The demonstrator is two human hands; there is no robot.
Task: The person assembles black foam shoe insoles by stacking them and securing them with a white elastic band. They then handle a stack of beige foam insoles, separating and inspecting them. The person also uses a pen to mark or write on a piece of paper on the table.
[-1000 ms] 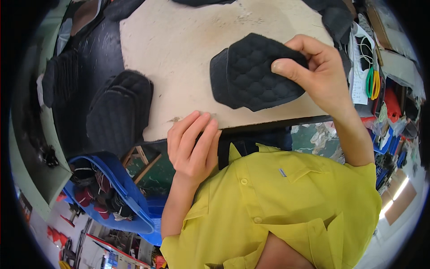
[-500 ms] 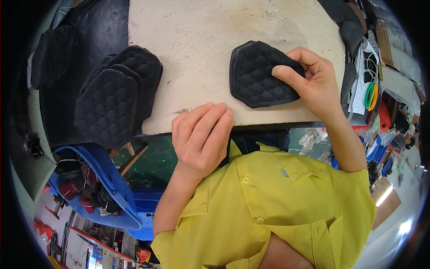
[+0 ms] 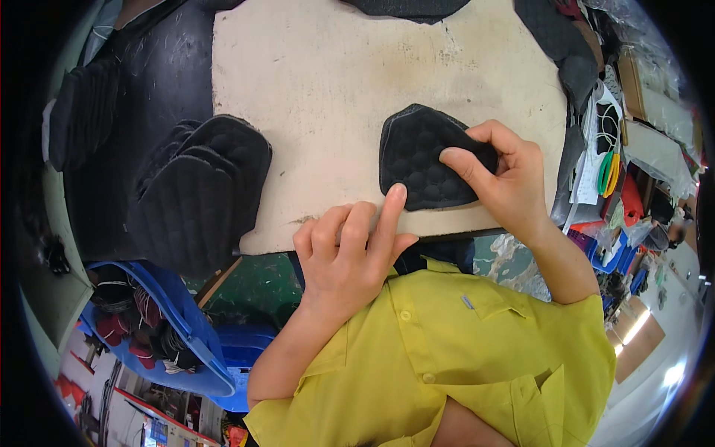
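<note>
Right hand (image 3: 508, 179): pinches black quilted pad (image 3: 421, 160) by its right end.
Left hand (image 3: 344, 257): spread, holding nothing, index fingertip at pad's near-left corner.
Pad: over pale board (image 3: 320, 82), near right.
Progress: seemingly mid-handling; pad pile (image 3: 190, 208) at left, finished or waiting, cannot tell.

A head-worn fisheye camera looks steeply down from close above the flat cream-topped bench (image 3: 335, 97) and yellow buttoned shirt (image 3: 462, 335).
</note>
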